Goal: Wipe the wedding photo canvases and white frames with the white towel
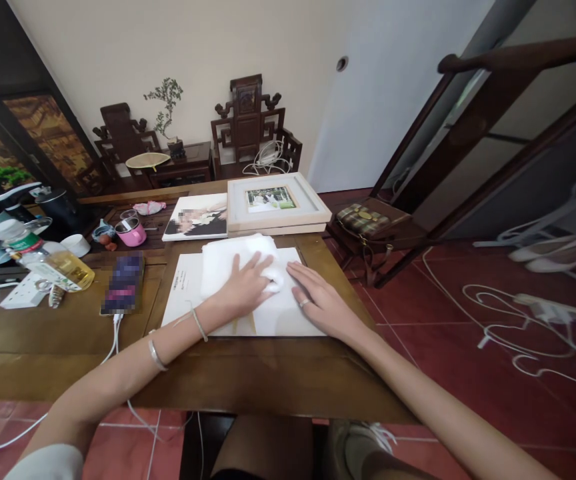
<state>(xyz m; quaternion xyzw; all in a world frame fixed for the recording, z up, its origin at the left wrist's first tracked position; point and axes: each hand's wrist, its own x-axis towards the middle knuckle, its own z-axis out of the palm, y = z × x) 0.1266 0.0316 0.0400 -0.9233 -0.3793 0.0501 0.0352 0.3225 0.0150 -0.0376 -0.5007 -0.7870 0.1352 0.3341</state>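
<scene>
My left hand (246, 285) lies with spread fingers on a soft, folded white cloth (218, 261), pressing on its bunched right part. Beneath the cloth is a white board (288, 323) with small dark print at its left side and a yellowish mark near the front edge. My right hand (321, 301), a ring on one finger, rests flat on the board's right side, fingers stretched out beside the cloth. Whether the cloth is fabric or tissue is hard to tell.
Behind the board are a framed photo (278, 203) and a photo panel (195, 217). To the left are a phone (123, 283) on a charging cable, a bottle (58, 263), a power strip (24, 291) and a pink mug (131, 232). A wooden chair (393, 220) stands right.
</scene>
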